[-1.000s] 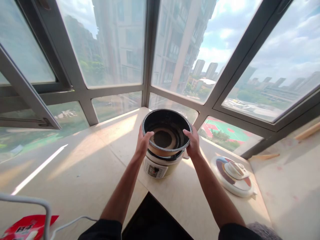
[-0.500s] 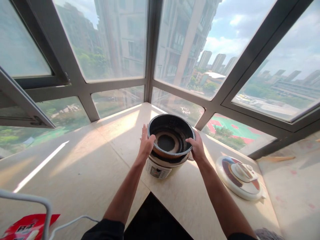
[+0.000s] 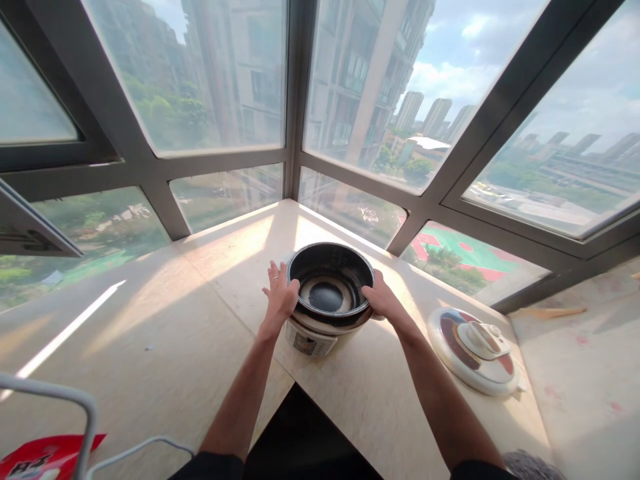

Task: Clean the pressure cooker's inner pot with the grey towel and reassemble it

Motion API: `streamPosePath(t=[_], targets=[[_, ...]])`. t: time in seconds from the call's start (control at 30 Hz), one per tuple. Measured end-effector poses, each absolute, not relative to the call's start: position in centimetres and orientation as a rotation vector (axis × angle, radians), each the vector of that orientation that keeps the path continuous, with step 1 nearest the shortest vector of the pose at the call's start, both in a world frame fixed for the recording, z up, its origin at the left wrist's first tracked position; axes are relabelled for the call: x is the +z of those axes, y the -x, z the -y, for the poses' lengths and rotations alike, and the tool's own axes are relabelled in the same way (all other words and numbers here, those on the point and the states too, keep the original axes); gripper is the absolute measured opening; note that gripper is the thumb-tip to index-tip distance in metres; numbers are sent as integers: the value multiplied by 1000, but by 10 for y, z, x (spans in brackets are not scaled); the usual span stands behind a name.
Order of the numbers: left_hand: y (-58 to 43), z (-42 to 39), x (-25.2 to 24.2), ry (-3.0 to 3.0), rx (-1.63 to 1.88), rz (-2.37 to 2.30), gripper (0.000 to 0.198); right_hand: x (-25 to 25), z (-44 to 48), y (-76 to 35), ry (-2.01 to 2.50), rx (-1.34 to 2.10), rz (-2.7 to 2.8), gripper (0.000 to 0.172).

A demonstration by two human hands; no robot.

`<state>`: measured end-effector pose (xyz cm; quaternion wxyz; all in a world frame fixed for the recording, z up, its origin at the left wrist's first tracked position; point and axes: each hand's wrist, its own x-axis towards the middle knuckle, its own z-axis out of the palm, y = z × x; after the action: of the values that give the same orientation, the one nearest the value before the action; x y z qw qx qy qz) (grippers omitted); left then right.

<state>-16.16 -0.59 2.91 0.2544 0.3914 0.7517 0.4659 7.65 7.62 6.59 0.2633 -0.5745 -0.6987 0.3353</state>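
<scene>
Between my hands is a round black inner pot [image 3: 333, 259] with a pale metal rim and a lighter ring in its bottom. It sits low in the mouth of a white rice cooker [image 3: 310, 340], its rim still above the cooker's edge. My left hand [image 3: 281, 292] grips the left rim, thumb over the edge, the other fingers outside. On the opposite side my right hand [image 3: 384, 295] pinches the rim, its thumb inside and its fingers mostly hidden. The cooker's lid [image 3: 475, 351], cream and brown with a raised knob, lies on the counter to the right.
Windows [image 3: 220, 80] enclose the pale counter [image 3: 200, 333] on both sides of the corner. A black panel [image 3: 300, 440] lies in front of me. At lower left are a red packet [image 3: 50, 453] and a white tube [image 3: 83, 400]. Something grey and fluffy [image 3: 531, 465] shows at lower right.
The inner pot has come down further into the cooker, both hands lowering with it. The view has shifted slightly, so the surroundings appear further left.
</scene>
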Motion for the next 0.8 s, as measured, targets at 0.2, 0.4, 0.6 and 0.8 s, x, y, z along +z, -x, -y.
streamPosePath(t=[0.2,0.4,0.6,0.8], targets=[[163,6,17,-1069,1457,-1900,78,58,-80,-77,1568,738,2092,48],[162,6,10,-1078,1582,-1833,81,36,-89,-78,1531,555,2064,51],[162,10,6,-1072,1651,-1780,76,45,-74,-79,1549,490,2086,24],[159,14,4,-1048,1735,-1714,62,31,-57,-83,1330,463,1870,32]])
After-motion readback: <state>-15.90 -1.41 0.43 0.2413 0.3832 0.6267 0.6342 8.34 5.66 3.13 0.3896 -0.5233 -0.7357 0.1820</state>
